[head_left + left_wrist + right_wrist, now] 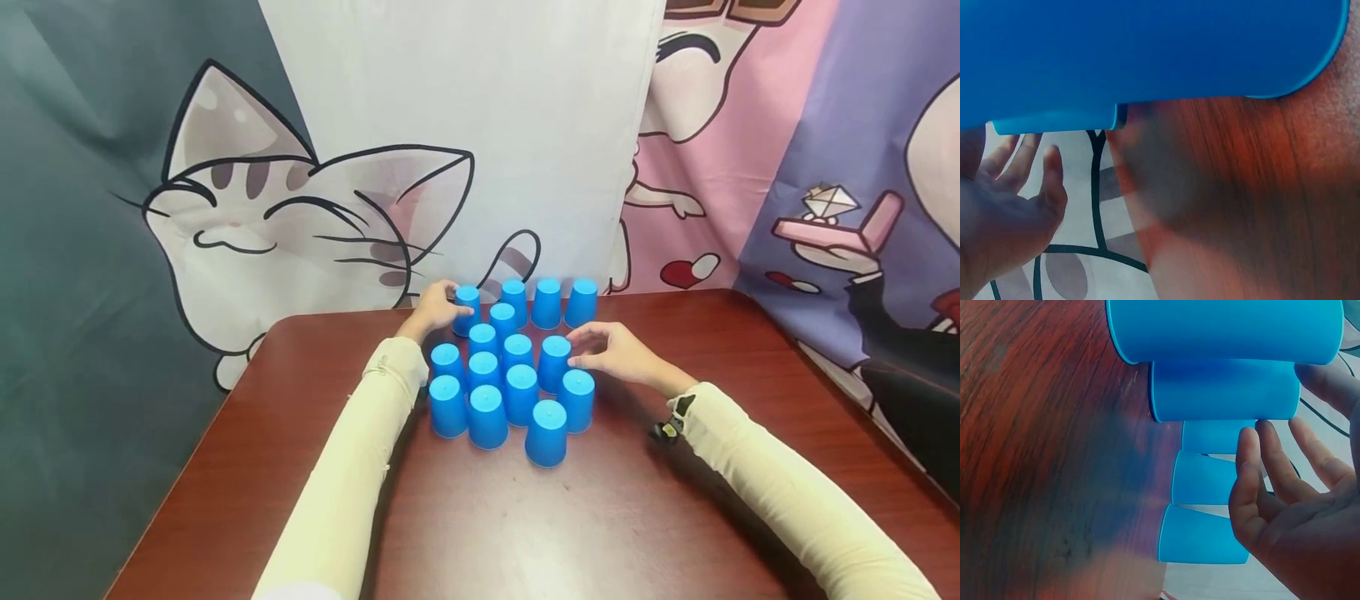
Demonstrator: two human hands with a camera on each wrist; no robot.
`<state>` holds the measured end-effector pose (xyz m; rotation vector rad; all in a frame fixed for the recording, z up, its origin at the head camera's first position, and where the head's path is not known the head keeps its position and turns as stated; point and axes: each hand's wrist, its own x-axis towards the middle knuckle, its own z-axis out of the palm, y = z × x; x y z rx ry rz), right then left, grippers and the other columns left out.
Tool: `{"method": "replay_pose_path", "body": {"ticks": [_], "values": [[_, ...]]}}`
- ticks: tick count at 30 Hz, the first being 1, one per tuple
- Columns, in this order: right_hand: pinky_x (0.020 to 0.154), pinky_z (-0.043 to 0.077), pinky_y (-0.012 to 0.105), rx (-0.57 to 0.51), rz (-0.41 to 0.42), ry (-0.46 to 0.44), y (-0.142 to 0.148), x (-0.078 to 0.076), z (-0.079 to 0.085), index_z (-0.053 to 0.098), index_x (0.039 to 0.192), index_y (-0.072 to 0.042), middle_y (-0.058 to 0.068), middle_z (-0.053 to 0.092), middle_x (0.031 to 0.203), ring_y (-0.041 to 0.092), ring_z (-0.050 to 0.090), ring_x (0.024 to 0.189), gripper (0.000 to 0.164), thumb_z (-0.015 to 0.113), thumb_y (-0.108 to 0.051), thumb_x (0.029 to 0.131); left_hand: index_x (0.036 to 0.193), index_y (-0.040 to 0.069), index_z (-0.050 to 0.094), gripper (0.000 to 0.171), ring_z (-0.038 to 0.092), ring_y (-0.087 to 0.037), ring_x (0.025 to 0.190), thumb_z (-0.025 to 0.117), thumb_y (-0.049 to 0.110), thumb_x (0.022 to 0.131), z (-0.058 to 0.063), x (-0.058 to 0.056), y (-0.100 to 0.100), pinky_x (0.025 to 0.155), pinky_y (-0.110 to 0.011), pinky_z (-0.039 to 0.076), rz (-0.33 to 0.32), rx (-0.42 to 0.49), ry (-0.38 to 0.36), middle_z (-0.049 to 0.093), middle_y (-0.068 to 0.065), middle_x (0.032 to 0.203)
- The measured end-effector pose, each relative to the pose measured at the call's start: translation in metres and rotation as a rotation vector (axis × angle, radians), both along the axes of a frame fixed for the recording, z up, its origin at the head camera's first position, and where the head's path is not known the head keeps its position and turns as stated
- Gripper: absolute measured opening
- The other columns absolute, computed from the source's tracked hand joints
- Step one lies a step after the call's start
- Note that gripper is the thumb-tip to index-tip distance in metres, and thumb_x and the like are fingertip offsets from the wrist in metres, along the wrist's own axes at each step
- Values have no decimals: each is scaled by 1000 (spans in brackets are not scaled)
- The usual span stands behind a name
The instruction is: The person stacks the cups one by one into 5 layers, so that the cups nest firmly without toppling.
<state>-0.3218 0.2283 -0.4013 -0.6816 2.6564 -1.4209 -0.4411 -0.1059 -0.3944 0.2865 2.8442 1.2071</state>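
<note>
My left hand (437, 307) is at the far left of a group of upside-down blue cups. It holds the back-left blue cup (469, 321), thumb across the front and fingers behind. In the left wrist view the fingers (1022, 159) pass behind that cup, and a nearer cup (1166, 50) hides much of it. At the group's right side, my right hand (618, 352) has relaxed, spread fingers. Thumb and fingertips are right at the edge of an upright blue cup (554, 367). The right wrist view shows the thumb (1329, 387) overlapping this cup's closed end.
Close around stand several more cups, including a front one (546, 442), one beside the right hand (577, 404) and a back row (547, 304). The brown wooden table (480, 533) ends at a printed cloth backdrop (480, 92).
</note>
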Motion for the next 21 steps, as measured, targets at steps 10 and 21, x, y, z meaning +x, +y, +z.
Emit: {"method": "replay_pose_path", "body": {"ticks": [10, 21], "values": [[88, 55, 49, -15, -2, 9, 5, 2, -4, 65, 122, -4, 14, 69, 115, 33, 66, 107, 40, 78, -17, 86, 135, 2, 48, 50, 51, -36, 126, 71, 16, 92, -7, 2, 11, 108, -49, 39, 26, 27, -5, 56, -19, 135], [85, 56, 47, -23, -21, 11, 1, 3, -8, 64, 120, -5, 12, 69, 114, 30, 66, 105, 37, 77, -14, 87, 128, 2, 52, 40, 59, -35, 115, 68, 8, 93, -13, 2, 12, 101, -45, 46, 70, 50, -12, 65, -19, 120]]}}
